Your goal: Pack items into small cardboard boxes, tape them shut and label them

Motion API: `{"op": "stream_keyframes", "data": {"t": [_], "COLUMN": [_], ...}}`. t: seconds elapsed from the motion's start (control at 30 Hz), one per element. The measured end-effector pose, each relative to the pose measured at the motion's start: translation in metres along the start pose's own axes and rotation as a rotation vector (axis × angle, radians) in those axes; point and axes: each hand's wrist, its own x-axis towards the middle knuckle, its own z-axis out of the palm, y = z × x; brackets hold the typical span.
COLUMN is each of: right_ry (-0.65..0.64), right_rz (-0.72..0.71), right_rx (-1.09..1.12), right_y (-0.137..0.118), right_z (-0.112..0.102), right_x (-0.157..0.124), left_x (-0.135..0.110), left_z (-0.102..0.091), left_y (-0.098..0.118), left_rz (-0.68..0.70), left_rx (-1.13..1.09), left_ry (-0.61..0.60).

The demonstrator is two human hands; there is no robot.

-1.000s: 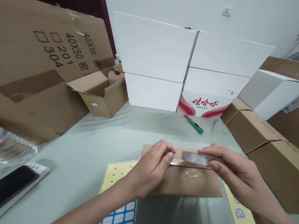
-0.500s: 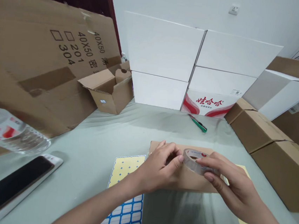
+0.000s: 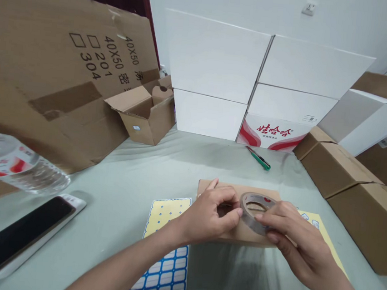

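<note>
A small brown cardboard box (image 3: 239,234) lies flat on the pale green table in front of me. My right hand (image 3: 294,239) grips a roll of clear tape (image 3: 254,205) just above the box's top. My left hand (image 3: 212,213) is curled beside the roll, thumb and fingers pinched at its left edge, where the tape end seems to be. A sheet of blue and yellow stickers (image 3: 164,251) lies under my left forearm. Another yellow sheet (image 3: 321,235) pokes out to the right of the box.
White boxes (image 3: 254,78) are stacked at the back, brown cartons (image 3: 347,182) line the right. An open small carton (image 3: 143,113) and a large flattened cardboard (image 3: 57,68) stand left. A green cutter (image 3: 258,159), a water bottle (image 3: 16,166) and a phone (image 3: 16,237) lie on the table.
The tape roll has turned from flat on the box's edge to tilted with its hole showing. Both hands came closer together. The camera shifted slightly left and down.
</note>
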Motion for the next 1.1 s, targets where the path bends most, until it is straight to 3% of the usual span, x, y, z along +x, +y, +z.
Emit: {"op": "stream_keyframes", "data": {"t": [0.53, 0.87, 1.1], "right_ry": [0.077, 0.120, 0.121], "right_rz": [-0.021, 0.060, 0.018], "right_rx": [0.058, 0.066, 0.072], "right_y": [0.003, 0.001, 0.002], "right_z": [0.009, 0.009, 0.008], "right_x": [-0.006, -0.008, -0.005], "left_x": [-0.001, -0.004, -0.005], "left_z": [0.001, -0.002, 0.000], "left_y": [-0.004, -0.007, -0.009], "left_rz": [0.026, 0.044, 0.041], "left_rx": [0.002, -0.034, 0.001], "left_ry": [-0.007, -0.033, -0.032]}}
